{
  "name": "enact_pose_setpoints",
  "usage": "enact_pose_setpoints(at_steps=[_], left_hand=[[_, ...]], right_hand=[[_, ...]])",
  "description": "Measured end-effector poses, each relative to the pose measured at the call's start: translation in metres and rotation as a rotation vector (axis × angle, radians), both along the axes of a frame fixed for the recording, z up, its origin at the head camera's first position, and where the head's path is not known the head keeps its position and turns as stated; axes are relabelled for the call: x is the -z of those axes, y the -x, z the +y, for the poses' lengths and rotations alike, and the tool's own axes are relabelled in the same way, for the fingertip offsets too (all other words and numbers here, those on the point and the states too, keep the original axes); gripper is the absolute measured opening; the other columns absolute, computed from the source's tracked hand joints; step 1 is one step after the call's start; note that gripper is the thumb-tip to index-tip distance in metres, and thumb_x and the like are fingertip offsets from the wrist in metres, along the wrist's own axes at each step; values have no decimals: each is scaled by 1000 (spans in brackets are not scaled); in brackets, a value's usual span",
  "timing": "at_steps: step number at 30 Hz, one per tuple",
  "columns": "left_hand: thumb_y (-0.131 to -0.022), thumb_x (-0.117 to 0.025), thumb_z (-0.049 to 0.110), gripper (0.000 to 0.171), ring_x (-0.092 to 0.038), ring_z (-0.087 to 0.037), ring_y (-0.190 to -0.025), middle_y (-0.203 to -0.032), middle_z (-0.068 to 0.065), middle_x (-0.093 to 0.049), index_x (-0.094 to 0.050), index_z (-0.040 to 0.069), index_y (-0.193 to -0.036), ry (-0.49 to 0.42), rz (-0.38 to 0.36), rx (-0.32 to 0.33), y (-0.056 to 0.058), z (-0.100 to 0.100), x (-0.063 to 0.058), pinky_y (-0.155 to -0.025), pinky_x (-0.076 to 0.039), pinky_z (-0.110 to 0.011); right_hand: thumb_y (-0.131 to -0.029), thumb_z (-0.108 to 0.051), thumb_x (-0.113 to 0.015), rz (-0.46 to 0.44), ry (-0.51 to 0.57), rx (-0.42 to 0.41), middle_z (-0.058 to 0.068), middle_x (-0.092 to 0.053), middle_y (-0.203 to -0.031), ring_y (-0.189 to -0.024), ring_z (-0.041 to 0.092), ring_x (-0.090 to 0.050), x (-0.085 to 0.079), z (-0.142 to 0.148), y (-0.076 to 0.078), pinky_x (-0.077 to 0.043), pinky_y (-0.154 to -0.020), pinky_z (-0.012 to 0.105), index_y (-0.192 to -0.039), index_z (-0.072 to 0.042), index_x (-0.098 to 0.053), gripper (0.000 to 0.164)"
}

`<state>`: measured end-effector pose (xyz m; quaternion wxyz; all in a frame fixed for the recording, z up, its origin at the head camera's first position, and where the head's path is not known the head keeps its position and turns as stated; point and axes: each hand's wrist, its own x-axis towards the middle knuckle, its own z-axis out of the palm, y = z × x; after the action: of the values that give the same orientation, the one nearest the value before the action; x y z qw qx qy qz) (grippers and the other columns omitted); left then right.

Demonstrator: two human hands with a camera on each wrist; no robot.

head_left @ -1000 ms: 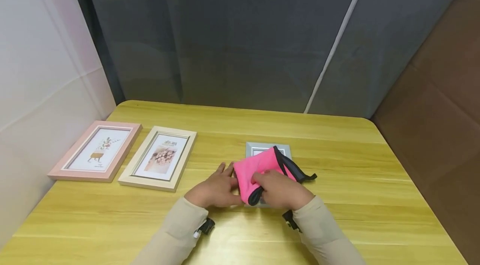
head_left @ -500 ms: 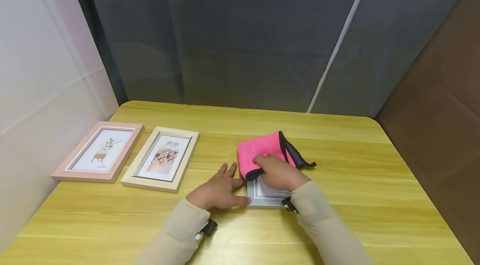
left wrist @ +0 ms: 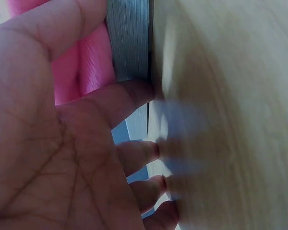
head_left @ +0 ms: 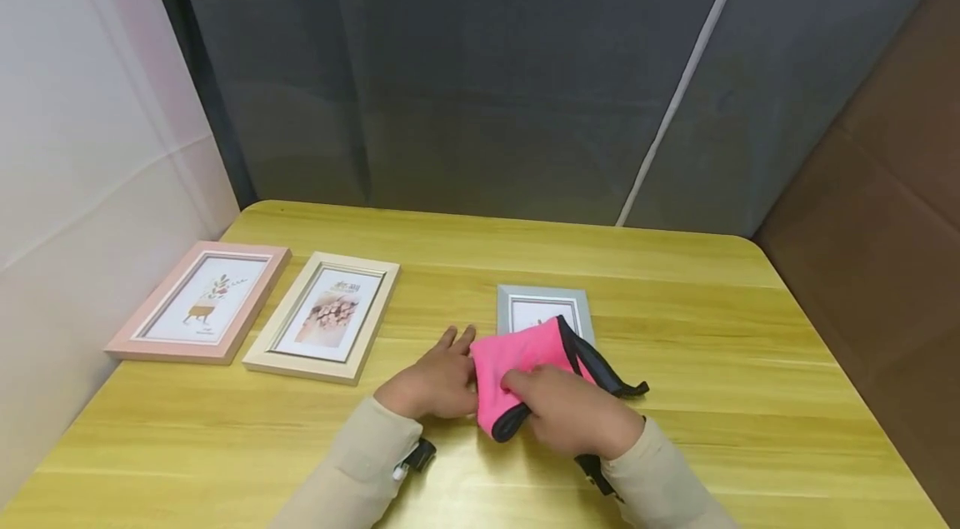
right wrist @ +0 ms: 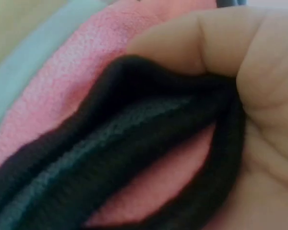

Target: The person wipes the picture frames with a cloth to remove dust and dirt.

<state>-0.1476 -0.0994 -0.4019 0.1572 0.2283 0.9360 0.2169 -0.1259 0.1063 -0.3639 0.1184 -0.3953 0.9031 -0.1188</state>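
Observation:
A folded pink cloth (head_left: 517,358) with black edging covers the near part of a grey-blue picture frame (head_left: 542,292), which lies flat on the table. My right hand (head_left: 573,408) holds the cloth down on the frame, thumb on top; the right wrist view shows the cloth's dark folds (right wrist: 125,134) bunched in the grip. My left hand (head_left: 435,379) rests at the frame's left side, its fingers stretched out. In the left wrist view the fingertips touch the table beside the frame's grey edge (left wrist: 129,38), and the thumb reaches over toward the frame. The frame's near end is hidden.
To the left, a cream picture frame (head_left: 258,354) and a pink picture frame (head_left: 123,346) lie flat side by side on the wooden table (head_left: 750,396). A dark curtain (head_left: 480,79) hangs behind the table, with a white panel (head_left: 90,121) at left and a brown one (head_left: 885,171) at right.
My right hand slid the cloth away from me up the frame, then back toward me, so the frame's far end shows again. My left hand has stayed at the frame's left side.

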Motion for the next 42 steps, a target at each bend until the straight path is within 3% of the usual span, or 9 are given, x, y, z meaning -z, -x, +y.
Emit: enact_pose_setpoints(at_steps=[7, 15, 19, 22, 25, 29, 33, 39, 42], left_hand=[[-87, -71, 45, 61, -12, -49, -146, -157, -27, -25, -61, 14, -138, -20, -40, -3, 1, 1, -2, -117, -16, -56], [-89, -67, 51, 66, -8, -48, -146, -161, -23, -15, -57, 12, -141, 19, -78, -38, -1, 1, -4, -115, -20, -59], [-89, -66, 52, 68, -7, -48, -147, -162, -22, -15, -55, 12, -143, 6, -81, -34, 0, 1, -3, -114, -20, -60], [-90, -67, 51, 67, -8, -48, -146, -161, -22, -18, -55, 13, -143, -16, -65, -22, 1, -1, -1, -115, -19, -59], [-89, -69, 45, 61, -17, -41, -147, -156, -20, -34, -59, 11, -140, -36, -10, 8, 2, -5, 2, -118, -13, -55], [-91, -64, 35, 59, -23, -36, -147, -145, -18, -51, -56, 3, -140, -35, 55, 73, 3, -6, 3, -120, -7, -50], [-92, -59, 32, 62, -20, -39, -147, -146, -23, -47, -50, -2, -143, -21, 52, 90, 4, -3, 1, -120, -8, -49], [-87, -70, 39, 60, -19, -42, -146, -152, -27, -35, -62, 5, -135, -40, 21, 48, 4, 1, 2, -119, -10, -52], [-86, -72, 43, 61, -13, -49, -146, -157, -28, -23, -62, 10, -136, -44, -32, 5, 2, 0, -1, -117, -16, -57]], right_hand=[[-85, 5, -59, -34, 10, 131, 8, -69, -101, -101, 29, -63, 7, -7, 42, -49, -93, 43, -119, -7, -59, 35], [-94, 0, -54, -113, -41, 261, 15, -65, -117, -99, 24, -61, 6, -19, 77, -50, -92, 42, -131, -8, -53, 39], [-93, 2, -53, -144, -6, 249, 14, -60, -131, -119, 28, -57, 4, -14, 78, -44, -103, 45, -139, -7, -52, 47], [-95, 3, -52, -120, 59, 172, 13, -59, -135, -125, 28, -55, 4, -6, 70, -40, -107, 43, -138, -5, -54, 44], [-97, 2, -50, -87, 116, 69, 12, -61, -133, -123, 26, -57, 3, -1, 52, -42, -106, 41, -136, -3, -57, 39], [-97, -1, -54, -37, 77, -18, 8, -65, -128, -120, 23, -59, 0, 3, 21, -44, -104, 39, -133, -4, -60, 36], [-90, 3, -57, 34, -2, -34, 8, -66, -123, -118, 25, -59, 0, 1, 5, -42, -105, 39, -130, -3, -61, 41], [-85, 4, -61, 21, -25, 47, 7, -67, -106, -105, 30, -61, 7, -6, 28, -47, -95, 42, -122, -6, -59, 39], [-87, 4, -58, -50, -40, 128, 9, -67, -116, -115, 31, -58, 8, -9, 51, -45, -100, 44, -129, -8, -55, 44]])
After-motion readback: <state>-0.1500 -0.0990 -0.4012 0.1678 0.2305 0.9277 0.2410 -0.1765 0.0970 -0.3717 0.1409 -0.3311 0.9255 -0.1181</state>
